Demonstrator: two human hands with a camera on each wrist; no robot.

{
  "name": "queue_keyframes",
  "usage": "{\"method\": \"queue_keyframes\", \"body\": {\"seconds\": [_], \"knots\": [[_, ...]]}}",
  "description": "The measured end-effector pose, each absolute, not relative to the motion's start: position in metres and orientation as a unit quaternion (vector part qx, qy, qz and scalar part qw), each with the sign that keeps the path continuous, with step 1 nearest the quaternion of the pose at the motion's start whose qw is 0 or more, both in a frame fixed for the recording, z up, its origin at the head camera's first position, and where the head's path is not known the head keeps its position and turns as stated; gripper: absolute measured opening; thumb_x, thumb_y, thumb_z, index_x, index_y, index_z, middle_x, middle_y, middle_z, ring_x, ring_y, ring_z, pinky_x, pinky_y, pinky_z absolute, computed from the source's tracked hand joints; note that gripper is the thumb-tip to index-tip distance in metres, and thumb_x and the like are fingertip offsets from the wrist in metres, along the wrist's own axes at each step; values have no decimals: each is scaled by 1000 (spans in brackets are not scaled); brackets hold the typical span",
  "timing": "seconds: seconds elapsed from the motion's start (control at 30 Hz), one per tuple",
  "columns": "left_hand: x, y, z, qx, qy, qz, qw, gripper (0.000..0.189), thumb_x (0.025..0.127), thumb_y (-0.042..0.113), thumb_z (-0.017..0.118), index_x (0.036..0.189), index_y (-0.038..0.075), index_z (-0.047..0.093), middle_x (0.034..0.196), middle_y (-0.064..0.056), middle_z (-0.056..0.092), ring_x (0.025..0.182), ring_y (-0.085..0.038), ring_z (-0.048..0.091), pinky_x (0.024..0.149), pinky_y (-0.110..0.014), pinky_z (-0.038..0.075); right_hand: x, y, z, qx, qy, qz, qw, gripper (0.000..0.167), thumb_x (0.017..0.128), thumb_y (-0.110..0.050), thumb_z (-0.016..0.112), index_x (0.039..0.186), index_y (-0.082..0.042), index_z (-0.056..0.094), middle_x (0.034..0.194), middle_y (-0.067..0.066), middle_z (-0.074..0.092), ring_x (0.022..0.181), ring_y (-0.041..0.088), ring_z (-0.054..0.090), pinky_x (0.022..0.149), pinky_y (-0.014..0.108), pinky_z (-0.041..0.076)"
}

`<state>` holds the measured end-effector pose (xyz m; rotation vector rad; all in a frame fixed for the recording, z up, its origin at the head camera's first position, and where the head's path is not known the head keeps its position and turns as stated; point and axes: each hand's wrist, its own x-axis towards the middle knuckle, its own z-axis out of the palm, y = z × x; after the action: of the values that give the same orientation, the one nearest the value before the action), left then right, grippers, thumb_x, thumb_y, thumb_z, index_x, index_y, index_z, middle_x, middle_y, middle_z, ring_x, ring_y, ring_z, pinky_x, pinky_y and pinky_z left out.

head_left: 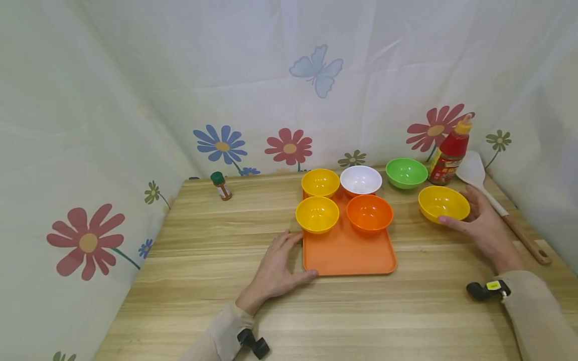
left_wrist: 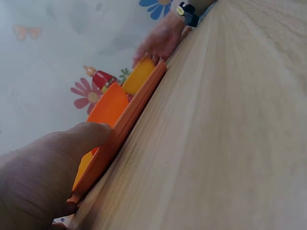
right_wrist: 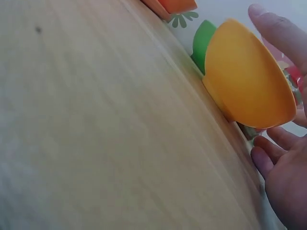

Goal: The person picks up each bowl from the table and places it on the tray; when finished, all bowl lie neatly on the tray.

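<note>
My left hand point(head_left: 276, 271) lies at the left side of an orange tray point(head_left: 349, 255), its thumb against the front left corner and its fingers stretched along the side. In the left wrist view the thumb overlaps the tray's rim. Two yellow bowls point(head_left: 317, 214), an orange bowl point(head_left: 370, 213) and a white bowl point(head_left: 360, 180) with orange showing beneath it are grouped at the tray's back half. My right hand point(head_left: 489, 228) is spread around another yellow bowl point(head_left: 444, 204) on the table. In the right wrist view its thumb stands apart from the bowl, with fingertips close by the far side.
Behind the right yellow bowl stand a green bowl point(head_left: 406, 173) and a red sauce bottle point(head_left: 450, 152) with a yellow cap. A white-headed spatula point(head_left: 501, 205) with a wooden handle lies at the right edge. Toward the back left is a small green-capped spice jar point(head_left: 221, 186). Patterned curtains point(head_left: 253, 100) border the table.
</note>
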<state>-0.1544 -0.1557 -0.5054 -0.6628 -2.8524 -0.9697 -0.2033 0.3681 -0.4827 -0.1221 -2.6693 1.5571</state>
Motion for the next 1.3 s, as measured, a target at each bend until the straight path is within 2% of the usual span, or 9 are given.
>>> {"method": "queue_keyframes", "body": {"seconds": [0.17, 0.27, 0.33, 0.4, 0.53, 0.73, 0.93, 1.17, 1.3], "knots": [[-155, -156, -506, -214, -925, -311, 28, 102, 86, 70, 85, 167, 17, 51, 168, -6, 52, 167, -37, 31, 136, -61, 27, -202, 368, -488, -30, -865, 499, 34, 117, 104, -46, 79, 179, -9, -3, 183, 30, 9, 161, 58, 23, 135, 63, 18], [-154, -156, -506, -213, -926, -312, 26, 102, 86, 70, 85, 167, 18, 51, 169, -6, 51, 167, -37, 31, 135, -61, 28, -202, 368, -490, -17, -867, 495, 46, 111, 104, -42, 81, 179, -9, 5, 180, 29, 20, 156, 46, 34, 135, 28, 26], [-154, -156, -506, -212, -926, -312, 24, 102, 87, 71, 84, 167, 18, 50, 169, -5, 51, 167, -36, 31, 135, -61, 28, -203, 368, -491, -5, -868, 493, 57, 105, 103, -37, 82, 178, -9, 14, 175, 25, 30, 149, 31, 42, 120, 6, 31], [-154, -156, -507, -210, -926, -313, 23, 102, 87, 71, 84, 168, 19, 49, 169, -5, 51, 167, -36, 31, 135, -61, 28, -204, 367, -493, 6, -868, 492, 66, 100, 103, -33, 84, 176, -9, 21, 168, 23, 36, 136, 15, 45, 101, -6, 33], [-153, -156, -507, -211, -924, -317, 26, 102, 86, 71, 84, 167, 19, 50, 169, -6, 51, 167, -37, 31, 135, -62, 28, -205, 367, -494, 10, -870, 488, 69, 98, 102, -33, 85, 175, -9, 24, 166, 21, 38, 126, 0, 42, 97, -6, 35], [-153, -156, -506, -212, -924, -318, 25, 101, 87, 70, 85, 167, 19, 51, 169, -7, 51, 167, -38, 31, 135, -63, 28, -202, 366, -492, -6, -875, 481, 61, 100, 101, -41, 84, 175, -9, 24, 167, 23, 38, 127, 5, 43, 95, -6, 35], [-153, -156, -505, -209, -926, -313, 21, 102, 86, 70, 85, 167, 19, 50, 169, -6, 51, 168, -37, 31, 136, -62, 26, -202, 366, -492, -1, -868, 491, 78, 96, 102, -35, 85, 174, -9, 27, 164, 21, 42, 124, 3, 46, 95, -5, 38], [-154, -155, -505, -210, -927, -311, 24, 102, 86, 70, 85, 167, 19, 50, 170, -7, 51, 168, -37, 30, 136, -62, 25, -200, 359, -482, -16, -863, 499, 73, 98, 101, -41, 84, 177, -17, 26, 172, 20, 38, 140, 22, 43, 104, -4, 35], [-154, -155, -506, -209, -927, -309, 25, 102, 86, 70, 85, 167, 19, 50, 169, -6, 51, 168, -37, 30, 136, -62, 25, -199, 350, -471, -21, -861, 504, 65, 102, 100, -46, 84, 178, -23, 23, 177, 18, 34, 148, 33, 40, 108, 0, 38]]}}
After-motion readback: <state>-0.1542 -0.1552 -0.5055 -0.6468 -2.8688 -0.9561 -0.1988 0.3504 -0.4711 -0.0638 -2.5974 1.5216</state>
